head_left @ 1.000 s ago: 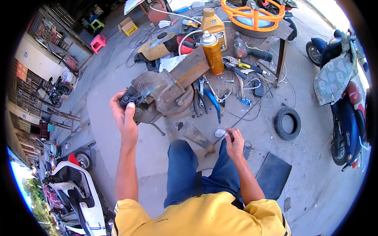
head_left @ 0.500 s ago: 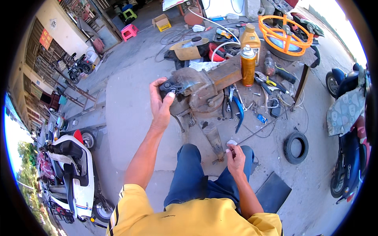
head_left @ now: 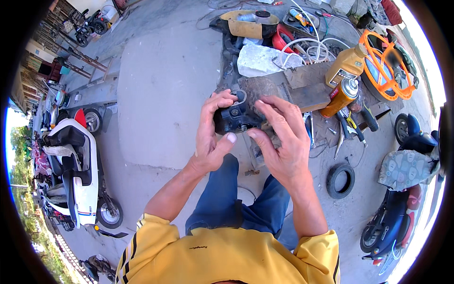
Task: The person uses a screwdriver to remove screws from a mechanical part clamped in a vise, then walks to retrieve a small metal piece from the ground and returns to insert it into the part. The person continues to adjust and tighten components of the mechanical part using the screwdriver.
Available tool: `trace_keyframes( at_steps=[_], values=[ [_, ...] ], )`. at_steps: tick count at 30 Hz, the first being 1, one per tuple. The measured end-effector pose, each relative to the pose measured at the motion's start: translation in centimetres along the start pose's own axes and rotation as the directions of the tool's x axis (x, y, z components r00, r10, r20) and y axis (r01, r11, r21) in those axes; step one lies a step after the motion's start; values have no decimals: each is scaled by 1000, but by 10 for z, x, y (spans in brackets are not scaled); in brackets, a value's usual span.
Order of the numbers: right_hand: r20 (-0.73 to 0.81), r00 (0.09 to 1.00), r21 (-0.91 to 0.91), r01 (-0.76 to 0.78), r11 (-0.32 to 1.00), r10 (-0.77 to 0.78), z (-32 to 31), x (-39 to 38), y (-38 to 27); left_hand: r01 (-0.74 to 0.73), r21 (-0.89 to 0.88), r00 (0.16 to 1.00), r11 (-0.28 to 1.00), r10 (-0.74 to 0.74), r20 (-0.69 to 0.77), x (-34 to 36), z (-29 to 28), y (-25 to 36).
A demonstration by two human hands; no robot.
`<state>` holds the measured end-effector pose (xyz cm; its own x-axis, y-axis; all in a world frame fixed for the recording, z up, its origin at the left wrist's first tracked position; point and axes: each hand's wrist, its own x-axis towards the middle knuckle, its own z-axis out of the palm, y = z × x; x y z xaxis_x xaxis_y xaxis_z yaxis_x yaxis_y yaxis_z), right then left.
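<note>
My left hand [head_left: 210, 137] is closed around a black mechanical part [head_left: 232, 115] with a round opening on top and a short threaded piece at its lower side. My right hand [head_left: 283, 137] curls over the same part from the right, thumb at its lower edge, fingertips near its upper right. Both hands are in front of a rusty bench vise [head_left: 260, 87], which they partly hide. Right of them on the cluttered metal bench [head_left: 298, 80] lie a spray can [head_left: 338, 99], an oil jug [head_left: 344, 66], pliers [head_left: 349, 124] and a power drill [head_left: 369, 118].
An orange ring frame [head_left: 387, 66], white hose [head_left: 314, 47], white block [head_left: 267, 61] and dark basin [head_left: 246, 23] crowd the bench area. A tyre [head_left: 339, 181] lies on the floor [head_left: 161, 94] at right. Scooters stand at far left [head_left: 75, 175] and far right [head_left: 392, 217].
My left hand has brought the black part rightward across my view. My right hand has risen from near my knee, where it pinched a small pale object, onto the part. The view has shifted.
</note>
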<state>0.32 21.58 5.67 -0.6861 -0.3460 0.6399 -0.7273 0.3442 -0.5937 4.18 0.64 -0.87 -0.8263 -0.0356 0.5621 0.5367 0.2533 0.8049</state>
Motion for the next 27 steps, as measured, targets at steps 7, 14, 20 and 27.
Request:
trace_keyframes(
  at_steps=[7, 14, 20, 27],
  values=[
    [335, 921, 57, -232, 971, 200, -7, 25, -8, 154, 84, 987, 984, -158, 40, 5, -3, 27],
    [489, 845, -92, -198, 976, 217, -17, 46, -17, 391, 58, 918, 918, -394, 49, 23, -2, 61],
    [522, 838, -75, -140, 987, 158, -17, 52, -12, 404, 144, 911, 904, -412, 32, 33, -3, 69],
    [472, 845, -176, -188, 966, 251, -6, 39, -17, 455, 169, 885, 874, -465, 22, 36, -9, 75]
  ],
)
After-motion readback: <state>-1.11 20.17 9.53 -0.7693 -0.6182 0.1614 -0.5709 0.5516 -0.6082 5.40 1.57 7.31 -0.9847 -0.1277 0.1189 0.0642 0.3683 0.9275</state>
